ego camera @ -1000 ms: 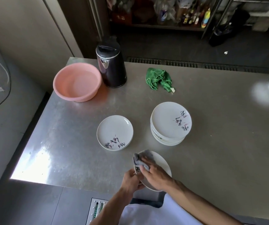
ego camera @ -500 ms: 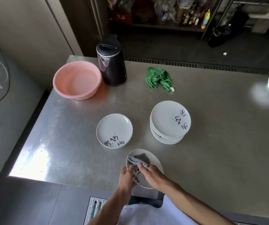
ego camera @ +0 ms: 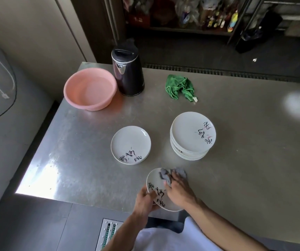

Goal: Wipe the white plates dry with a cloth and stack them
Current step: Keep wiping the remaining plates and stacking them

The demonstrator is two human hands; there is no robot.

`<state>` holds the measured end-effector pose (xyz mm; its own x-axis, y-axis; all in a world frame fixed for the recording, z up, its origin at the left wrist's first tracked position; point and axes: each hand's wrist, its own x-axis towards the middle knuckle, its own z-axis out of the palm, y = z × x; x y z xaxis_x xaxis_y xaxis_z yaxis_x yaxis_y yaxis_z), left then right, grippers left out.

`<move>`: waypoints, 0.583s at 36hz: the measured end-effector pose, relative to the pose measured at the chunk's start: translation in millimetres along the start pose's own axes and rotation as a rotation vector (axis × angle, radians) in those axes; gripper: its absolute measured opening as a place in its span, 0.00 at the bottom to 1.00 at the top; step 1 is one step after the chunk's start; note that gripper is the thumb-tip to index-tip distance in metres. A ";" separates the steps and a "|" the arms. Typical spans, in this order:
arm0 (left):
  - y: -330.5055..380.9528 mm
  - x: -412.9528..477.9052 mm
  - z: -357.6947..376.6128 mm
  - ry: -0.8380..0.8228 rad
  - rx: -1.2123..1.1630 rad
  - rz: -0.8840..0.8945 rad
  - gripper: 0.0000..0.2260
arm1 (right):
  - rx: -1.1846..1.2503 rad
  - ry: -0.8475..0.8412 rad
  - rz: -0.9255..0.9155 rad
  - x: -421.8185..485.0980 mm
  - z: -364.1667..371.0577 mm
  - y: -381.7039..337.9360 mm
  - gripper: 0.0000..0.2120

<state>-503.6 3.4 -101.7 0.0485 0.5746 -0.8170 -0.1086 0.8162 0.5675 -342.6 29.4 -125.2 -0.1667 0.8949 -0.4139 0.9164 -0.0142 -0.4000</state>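
Plate [ego camera: 159,193] is held tilted over the surface's [ego camera: 245,160] 6 o'clock edge. Left hand [ego camera: 144,200] fingers grip its rim at 8 o'clock; right hand [ego camera: 179,192] fingers press the bunched cloth [ego camera: 170,173] at 1 o'clock. Likely stiff, light, slick when wet, chippable: hold it by the rim.

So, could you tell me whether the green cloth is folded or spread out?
Neither, it is crumpled: the green cloth lies bunched in loose folds on the table.
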 end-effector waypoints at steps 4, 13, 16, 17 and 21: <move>10.5 3.9 -2.2 0.041 -0.039 -0.003 0.13 | 0.156 0.008 -0.092 -9.8 -5.7 7.0 0.21; 29.4 16.7 -2.7 -0.045 -0.148 -0.006 0.16 | 0.096 0.062 -0.344 -40.5 -36.1 -0.9 0.18; 32.0 19.6 -0.1 -0.083 -0.211 0.031 0.17 | 0.119 0.105 -0.356 -33.1 -52.6 -2.8 0.08; 35.0 19.9 0.2 -0.076 -0.204 0.037 0.16 | 0.155 0.110 -0.329 -30.9 -60.2 -4.4 0.07; 49.3 16.5 -0.1 -0.058 0.027 0.168 0.16 | 0.483 0.122 -0.119 -19.4 -87.9 -3.2 0.14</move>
<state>-508.2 53.0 -87.2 0.0892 0.7050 -0.7036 -0.0935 0.7092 0.6988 -310.3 51.2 -44.0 -0.1894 0.9480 -0.2559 0.6164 -0.0881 -0.7825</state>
